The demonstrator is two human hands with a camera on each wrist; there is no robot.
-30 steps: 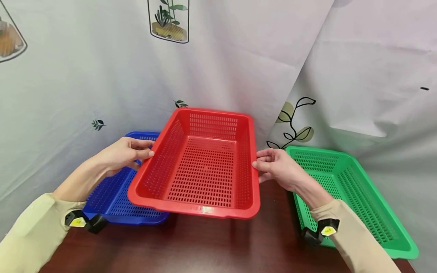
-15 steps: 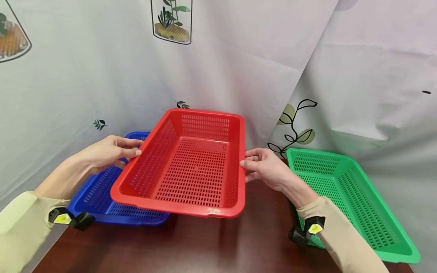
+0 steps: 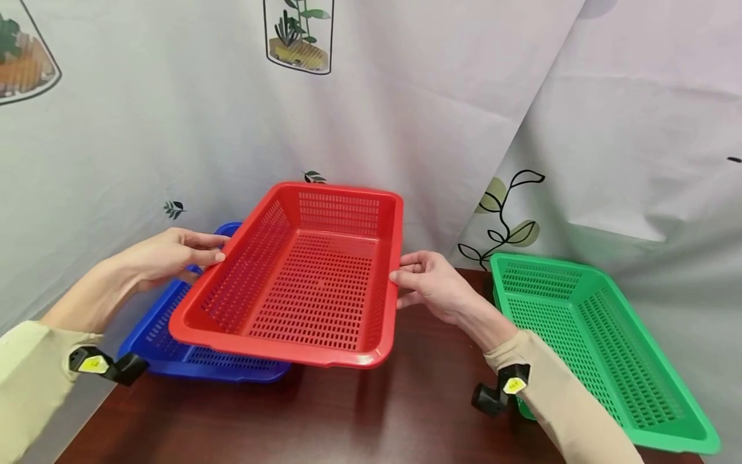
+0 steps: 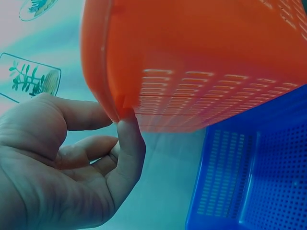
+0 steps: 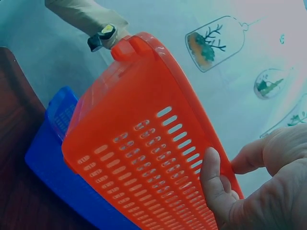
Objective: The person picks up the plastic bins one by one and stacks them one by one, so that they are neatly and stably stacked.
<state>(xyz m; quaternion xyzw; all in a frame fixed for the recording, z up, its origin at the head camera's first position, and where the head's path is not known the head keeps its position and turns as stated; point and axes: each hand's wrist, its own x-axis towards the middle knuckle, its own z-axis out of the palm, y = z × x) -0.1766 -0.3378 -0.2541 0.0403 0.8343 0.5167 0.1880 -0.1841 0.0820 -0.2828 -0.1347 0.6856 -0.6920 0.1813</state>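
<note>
A red plastic basket point(image 3: 319, 277) with slotted sides and floor hangs in the air, tilted, and nothing lies in it. My left hand point(image 3: 168, 258) pinches its left rim between thumb and fingers, as the left wrist view also shows on the basket rim point(image 4: 98, 62). On the opposite side my right hand point(image 3: 435, 287) pinches the right rim; in the right wrist view the fingers point(image 5: 213, 177) press the slotted outer wall. Beneath and behind the red basket, a blue basket point(image 3: 214, 370) sits on the table, partly covered from the head view.
At the right a green basket point(image 3: 603, 341) stands on the dark brown table point(image 3: 359, 419), close to my right forearm. A pale curtain point(image 3: 440, 96) printed with plants and jars rises behind the table.
Both hands have carried the red basket to the left, further over the blue basket. The blue and green baskets stay on the table; the head view has shifted slightly.
</note>
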